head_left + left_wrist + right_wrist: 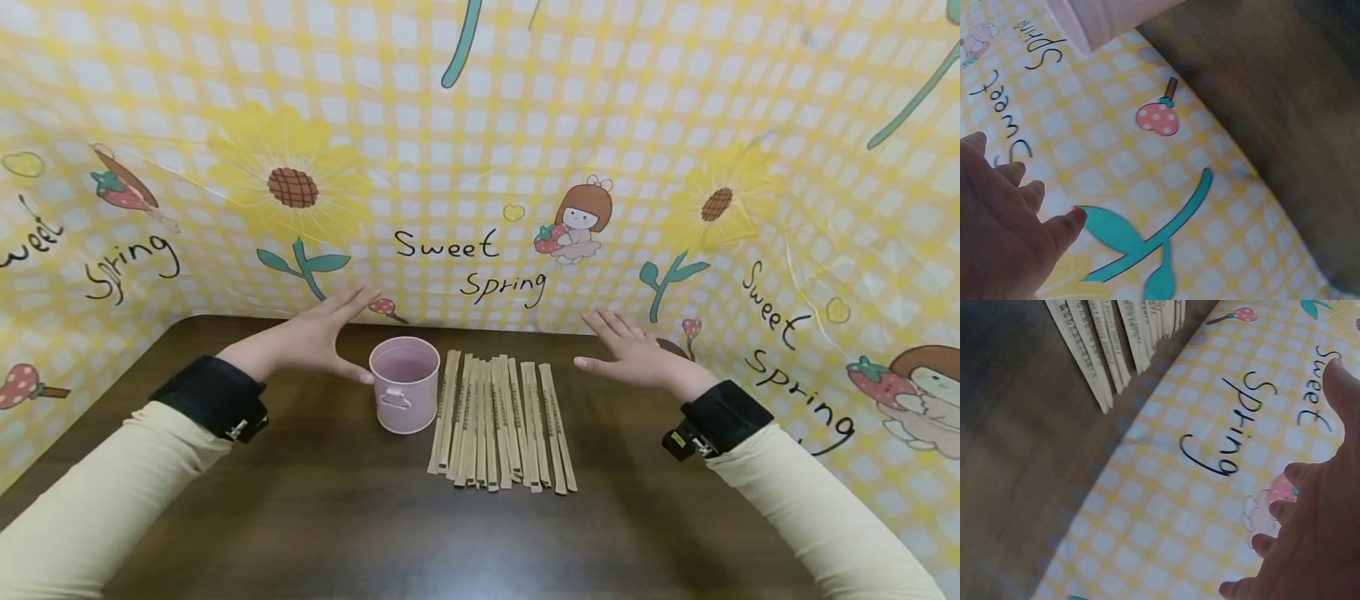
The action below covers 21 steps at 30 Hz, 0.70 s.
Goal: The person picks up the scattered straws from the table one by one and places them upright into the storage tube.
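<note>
A small pink bucket (405,383) stands on the dark wooden table (322,517), and it shows as a pink edge (1104,19) at the top of the left wrist view. Right of it lies a row of several paper-wrapped chopsticks (498,425), whose far ends (1116,337) appear in the right wrist view. My left hand (318,337) hovers just left of the bucket, fingers straight, its thumb close to the rim. My right hand (633,354) is spread flat to the right of the row, holding nothing. In the wrist views each hand, left (1004,231) and right (1313,531), shows straight fingers.
A yellow checked backdrop (480,167) with sunflowers and "Sweet Spring" lettering walls in the table at the back and both sides. Bare tabletop lies in front of the bucket and chopsticks.
</note>
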{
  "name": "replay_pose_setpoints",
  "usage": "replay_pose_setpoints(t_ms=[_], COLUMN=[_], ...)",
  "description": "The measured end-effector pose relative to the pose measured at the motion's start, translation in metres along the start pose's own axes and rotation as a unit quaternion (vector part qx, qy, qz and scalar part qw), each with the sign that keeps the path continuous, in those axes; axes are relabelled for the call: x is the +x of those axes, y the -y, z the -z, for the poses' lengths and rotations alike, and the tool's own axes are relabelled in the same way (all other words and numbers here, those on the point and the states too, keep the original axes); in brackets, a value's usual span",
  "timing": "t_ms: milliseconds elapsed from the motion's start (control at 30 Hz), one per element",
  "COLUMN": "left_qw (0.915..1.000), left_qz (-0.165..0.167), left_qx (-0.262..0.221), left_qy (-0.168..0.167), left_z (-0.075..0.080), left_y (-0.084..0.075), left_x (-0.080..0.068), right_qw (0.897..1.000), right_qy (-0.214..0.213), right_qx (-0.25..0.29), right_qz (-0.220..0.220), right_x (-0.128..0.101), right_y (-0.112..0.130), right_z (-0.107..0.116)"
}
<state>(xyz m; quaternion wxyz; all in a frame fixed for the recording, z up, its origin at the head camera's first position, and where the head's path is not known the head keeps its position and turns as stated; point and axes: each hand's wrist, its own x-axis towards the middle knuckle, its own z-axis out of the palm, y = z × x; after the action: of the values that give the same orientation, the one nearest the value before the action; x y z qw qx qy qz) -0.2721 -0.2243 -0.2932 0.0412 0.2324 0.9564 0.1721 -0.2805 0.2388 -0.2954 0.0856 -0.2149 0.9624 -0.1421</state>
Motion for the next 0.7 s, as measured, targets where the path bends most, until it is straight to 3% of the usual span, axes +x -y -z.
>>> replay_pose_setpoints(t_ms=[400, 533, 700], left_qw=[0.9919, 0.9840, 0.9697], left_qz=[0.009, 0.023, 0.027], left_qx=[-0.127, -0.177, -0.242], left_qy=[0.002, 0.008, -0.016], left_z=[-0.040, -0.061, -0.085], left_y=[0.025, 0.029, 0.033], left_x=[0.014, 0.016, 0.017], right_qw=[0.996, 0.994, 0.993], right_qy=[0.005, -0.010, -0.031], right_qx=[0.088, 0.106, 0.096], right_qz=[-0.014, -0.031, -0.060], right_x=[0.032, 0.044, 0.061], right_y=[-0.016, -0.021, -0.023], right_z=[-0.030, -0.045, -0.065])
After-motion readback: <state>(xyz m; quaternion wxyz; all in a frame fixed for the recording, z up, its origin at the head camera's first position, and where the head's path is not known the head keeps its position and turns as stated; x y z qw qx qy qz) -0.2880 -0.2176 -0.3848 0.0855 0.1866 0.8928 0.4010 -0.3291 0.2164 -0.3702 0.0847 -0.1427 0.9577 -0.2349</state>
